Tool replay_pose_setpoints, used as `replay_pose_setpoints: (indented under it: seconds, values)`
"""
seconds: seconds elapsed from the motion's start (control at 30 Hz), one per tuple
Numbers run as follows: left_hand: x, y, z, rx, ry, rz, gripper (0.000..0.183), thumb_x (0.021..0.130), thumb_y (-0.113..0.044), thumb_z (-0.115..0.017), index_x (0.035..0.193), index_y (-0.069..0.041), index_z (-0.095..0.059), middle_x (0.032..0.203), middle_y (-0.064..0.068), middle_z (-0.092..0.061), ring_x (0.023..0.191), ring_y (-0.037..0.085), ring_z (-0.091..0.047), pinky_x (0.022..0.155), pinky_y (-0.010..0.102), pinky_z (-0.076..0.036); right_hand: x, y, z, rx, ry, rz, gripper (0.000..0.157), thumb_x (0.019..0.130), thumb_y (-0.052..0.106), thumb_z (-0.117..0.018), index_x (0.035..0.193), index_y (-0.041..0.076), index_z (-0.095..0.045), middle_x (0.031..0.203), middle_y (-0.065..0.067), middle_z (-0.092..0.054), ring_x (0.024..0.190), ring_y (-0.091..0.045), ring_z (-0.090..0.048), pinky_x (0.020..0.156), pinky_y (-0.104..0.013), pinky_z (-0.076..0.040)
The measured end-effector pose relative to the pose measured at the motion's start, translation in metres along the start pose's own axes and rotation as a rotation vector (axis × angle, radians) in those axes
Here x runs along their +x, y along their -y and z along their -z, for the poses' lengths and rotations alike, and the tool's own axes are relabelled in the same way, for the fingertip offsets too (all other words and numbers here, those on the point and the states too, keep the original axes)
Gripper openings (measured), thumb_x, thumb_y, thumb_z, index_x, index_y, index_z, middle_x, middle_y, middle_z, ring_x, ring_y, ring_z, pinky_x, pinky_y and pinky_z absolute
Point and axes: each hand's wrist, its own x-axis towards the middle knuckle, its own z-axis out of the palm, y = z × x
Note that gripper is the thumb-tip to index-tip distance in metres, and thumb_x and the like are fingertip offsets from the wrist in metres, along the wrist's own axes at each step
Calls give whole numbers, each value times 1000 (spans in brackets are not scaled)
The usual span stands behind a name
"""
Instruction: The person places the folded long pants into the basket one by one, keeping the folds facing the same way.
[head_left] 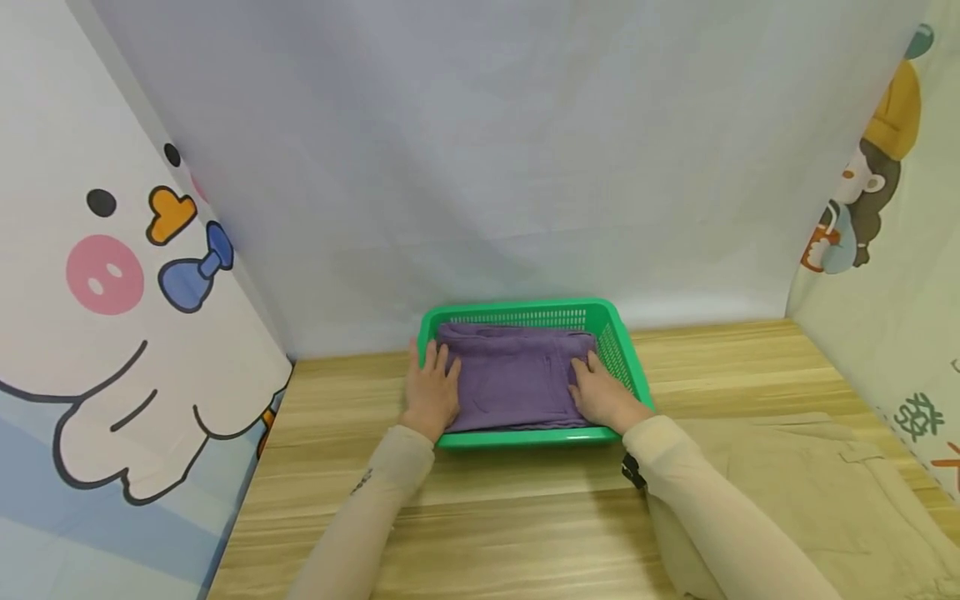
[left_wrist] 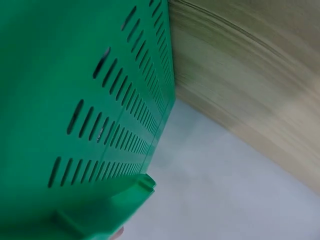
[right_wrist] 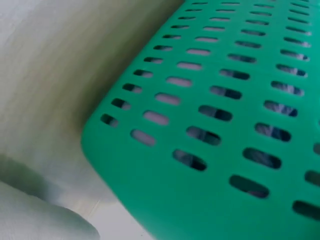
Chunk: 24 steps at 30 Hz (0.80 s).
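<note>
A folded purple garment (head_left: 517, 383) with visible seams lies inside a green plastic basket (head_left: 525, 437) with slotted walls. My left hand (head_left: 432, 392) rests over the basket's left end, fingers spread, some of them on the cloth's left edge and the outermost by the rim. On the opposite side, my right hand (head_left: 606, 396) reaches in over the front right corner, its fingers touching the right edge of the purple garment. The left wrist view shows the basket's slotted outer wall (left_wrist: 100, 150), with a bit of fingertip under its rim. Slotted green wall (right_wrist: 165, 165) also fills much of the right wrist view.
A khaki garment (head_left: 810, 500) is spread on the wooden table (head_left: 495, 525) at the right, partly under my right forearm. Behind the basket hangs a plain pale curtain (head_left: 525, 167). Cartoon-printed panels (head_left: 112, 375) stand at both sides.
</note>
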Motion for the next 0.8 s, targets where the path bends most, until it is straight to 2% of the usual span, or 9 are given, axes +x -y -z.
replay_pose_setpoints:
  seconds: [0.17,0.23,0.3,0.33,0.4,0.5,0.57,0.67,0.8]
  values:
    - [0,-1,0,2,0,-2,60,110,-39,-50,167,-23,-38,177,11,-28,166,34,-18,134,62,-4,1,0,-1,-6,31,-14,57,113,13,-45,159,-17,-29,166,-47,-15,155,-58,-25,125,-65,-33]
    - [-1,1,-1,-46,-33,-5,61,108,-37,-54,166,-21,-41,175,13,-31,165,35,-22,133,63,-6,1,0,-1,4,11,-1,57,112,13,-46,158,-17,-32,165,-47,-18,155,-59,-25,125,-65,-33]
    - [-3,2,-1,-136,-97,-6,59,106,-32,-59,162,-19,-47,172,14,-38,162,36,-29,133,65,-10,1,-1,1,26,-25,17,55,110,12,-48,156,-17,-36,164,-46,-24,154,-59,-27,125,-65,-33]
    - [-4,3,-2,-200,-143,-6,56,105,-29,-61,159,-18,-51,169,14,-42,160,36,-33,132,67,-12,1,-1,1,38,-50,27,54,109,11,-50,154,-17,-39,162,-45,-29,153,-59,-29,124,-66,-33]
    - [-9,4,1,-394,-246,-9,51,103,-24,-64,153,-16,-58,164,14,-50,154,37,-42,131,68,-17,-1,-3,3,85,-100,36,50,109,10,-49,151,-16,-44,160,-42,-38,154,-57,-31,125,-65,-32]
    - [-16,0,7,-699,-416,-29,44,103,-18,-63,147,-13,-64,157,15,-57,146,38,-51,128,68,-26,-6,-3,11,185,-166,21,47,109,10,-46,150,-13,-49,155,-36,-50,148,-54,-44,120,-65,-40]
    - [-23,-5,14,-881,-504,-55,43,102,-18,-65,145,-10,-65,155,17,-59,144,40,-53,125,66,-33,-10,-1,19,270,-195,1,47,111,12,-44,151,-10,-49,153,-34,-53,142,-52,-51,116,-65,-45]
    - [-35,-16,27,-1109,-571,-85,45,102,-16,-66,146,-8,-63,157,18,-57,146,40,-52,121,62,-40,-21,4,35,397,-192,-36,50,112,20,-44,156,-4,-46,157,-31,-50,142,-50,-51,114,-65,-45]
    - [-57,-37,42,-1463,-555,-157,50,102,-13,-67,151,-8,-57,161,16,-52,151,38,-47,121,61,-41,-38,3,58,617,-141,-65,56,114,27,-45,162,-1,-38,165,-28,-41,152,-48,-40,121,-63,-41]
